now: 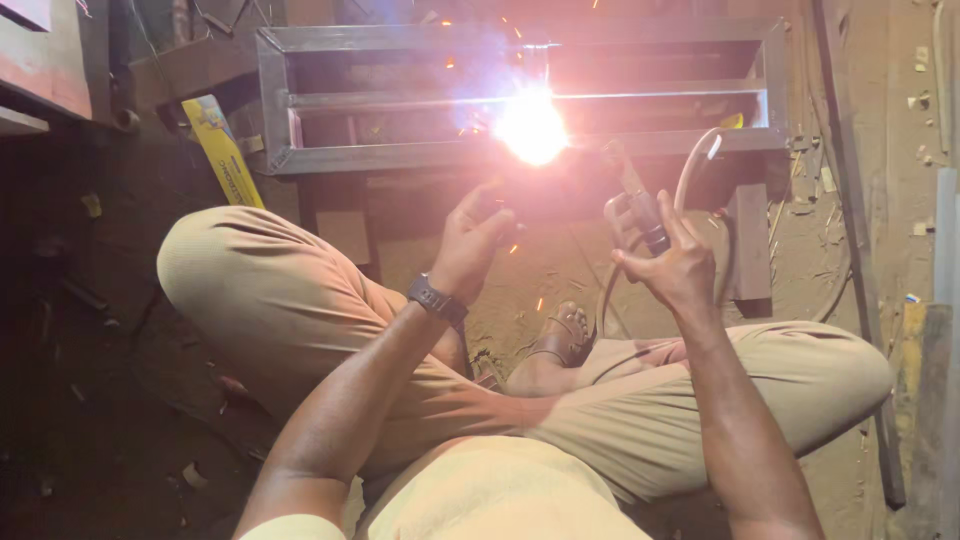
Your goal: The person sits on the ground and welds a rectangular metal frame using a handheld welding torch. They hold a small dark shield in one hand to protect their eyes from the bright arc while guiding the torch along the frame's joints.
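Note:
I sit cross-legged on the floor in tan trousers. My right hand [672, 262] grips a welding electrode holder [640, 215] whose pale cable [690, 165] arcs up and away. The holder's tip reaches a bright welding arc [532, 128] on the front rail of a grey metal frame [400, 155], and sparks fly off. My left hand [475, 238], with a dark wristwatch [437, 298], is raised beside the arc, fingers curled around something small and dark that I cannot make out.
The rectangular steel frame rests on dark supports [748, 245] over a dusty floor. A yellow flat package [225, 150] leans at the left. A wall and a metal strip [860, 300] run along the right. My sandalled foot [565, 335] lies between my knees.

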